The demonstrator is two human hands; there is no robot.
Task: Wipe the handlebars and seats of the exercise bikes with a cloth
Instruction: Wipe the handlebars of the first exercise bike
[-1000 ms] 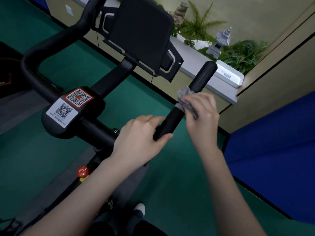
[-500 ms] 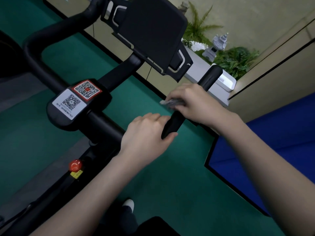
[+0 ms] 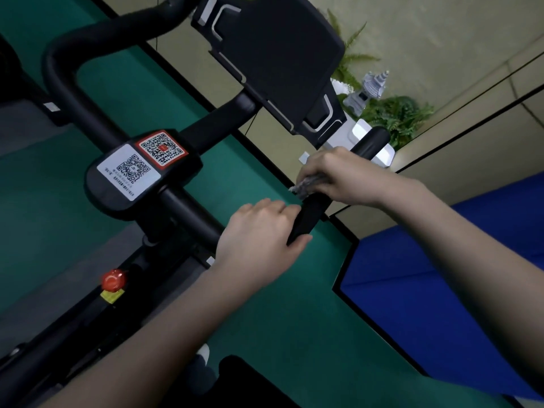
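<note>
Currently one handlebar grip (image 3: 312, 213) has both hands on it: left hand (image 3: 259, 231) wraps its lower end, right hand (image 3: 338, 175) clamps one grey cloth (image 3: 306, 184) round it higher up. Two QR stickers (image 3: 147, 160) on the clamp.

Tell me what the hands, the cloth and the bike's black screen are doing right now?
left hand, gripping the handlebar low down.
right hand, wrapped round the cloth on the handlebar.
cloth, bunched, pressed against the handlebar.
handlebar, held by both hands.
black screen, dark, showing nothing.
</note>
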